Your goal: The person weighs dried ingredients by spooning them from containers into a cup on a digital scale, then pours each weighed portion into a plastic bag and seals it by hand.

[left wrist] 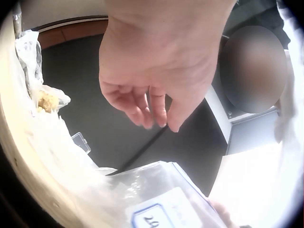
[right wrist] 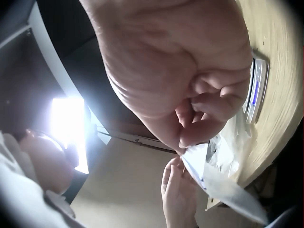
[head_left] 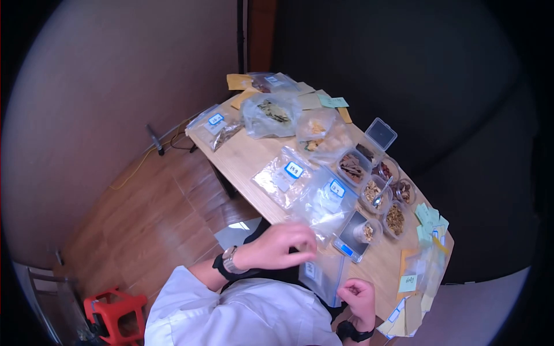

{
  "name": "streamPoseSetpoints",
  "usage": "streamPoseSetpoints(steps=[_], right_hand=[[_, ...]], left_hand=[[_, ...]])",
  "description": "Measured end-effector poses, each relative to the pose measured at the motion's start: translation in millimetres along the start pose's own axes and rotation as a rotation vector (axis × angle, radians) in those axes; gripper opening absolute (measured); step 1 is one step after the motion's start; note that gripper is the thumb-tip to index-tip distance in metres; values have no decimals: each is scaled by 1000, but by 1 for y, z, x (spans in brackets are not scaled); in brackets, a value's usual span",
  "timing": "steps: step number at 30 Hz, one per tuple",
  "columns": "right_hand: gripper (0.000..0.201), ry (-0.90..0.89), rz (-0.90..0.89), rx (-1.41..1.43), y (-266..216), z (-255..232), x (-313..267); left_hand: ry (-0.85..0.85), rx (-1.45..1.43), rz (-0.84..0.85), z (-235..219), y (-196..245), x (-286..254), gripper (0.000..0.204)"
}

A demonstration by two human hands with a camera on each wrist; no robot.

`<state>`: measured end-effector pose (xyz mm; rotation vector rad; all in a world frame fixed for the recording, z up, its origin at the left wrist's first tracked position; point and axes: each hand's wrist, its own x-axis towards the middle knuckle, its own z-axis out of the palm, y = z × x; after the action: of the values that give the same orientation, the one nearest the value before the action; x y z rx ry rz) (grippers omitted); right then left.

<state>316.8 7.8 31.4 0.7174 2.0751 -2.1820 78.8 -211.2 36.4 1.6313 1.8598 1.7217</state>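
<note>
A clear zip bag (head_left: 326,275) with a white, blue-framed label hangs at the table's near edge. My right hand (head_left: 359,298) pinches the bag's corner between thumb and forefinger, as the right wrist view shows with the bag (right wrist: 221,190) stretching out below the fingertips. Over the bag's other end is my left hand (head_left: 280,247), blurred in the head view. Its fingers hang loosely bent with nothing between them, seen against the dark backdrop in the left wrist view. A digital scale (head_left: 347,249) just beyond carries a small container of dried pieces (head_left: 367,233).
Two labelled zip bags, one marked 15g (head_left: 276,183), lie beyond the left hand. Several tubs, among them one of dark brown strips (head_left: 351,167), stand at the back right. Paper envelopes (head_left: 413,313) pile at the right edge. A red stool (head_left: 115,311) is on the floor.
</note>
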Motion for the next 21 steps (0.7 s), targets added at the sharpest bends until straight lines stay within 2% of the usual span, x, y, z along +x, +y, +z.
streamPoseSetpoints(steps=[1,3,6,7,9,10,15,17,18,20,21], right_hand=[[6,-3,11,44,2,0,-3],[6,-4,18,91,4,5,-5],[8,-92,3,63,0,19,2],[8,-117,-16,21,-1,22,3],[9,-134,-35,-16,-7,24,4],[9,-167,-48,-45,-12,25,4],[7,-243,-97,13,-1,26,4],[7,-326,-118,258,2,31,4],[7,-319,-116,266,5,32,6],[13,-387,-147,506,13,33,11],[13,-379,-145,511,16,33,12]], left_hand=[[-208,-185,-223,1,15,-6,12],[-445,-345,-182,16,24,-5,17],[-548,-331,-218,45,26,-9,24],[-555,-328,-213,50,27,-11,24],[-480,-441,-324,58,29,-13,29],[-506,-431,-338,57,30,-13,31],[-469,-488,-333,62,27,-21,29],[-439,-533,-319,65,23,-26,29],[-398,-576,-313,67,22,-28,29],[-365,-623,-311,69,22,-29,29],[-333,-650,-284,70,21,-27,30]])
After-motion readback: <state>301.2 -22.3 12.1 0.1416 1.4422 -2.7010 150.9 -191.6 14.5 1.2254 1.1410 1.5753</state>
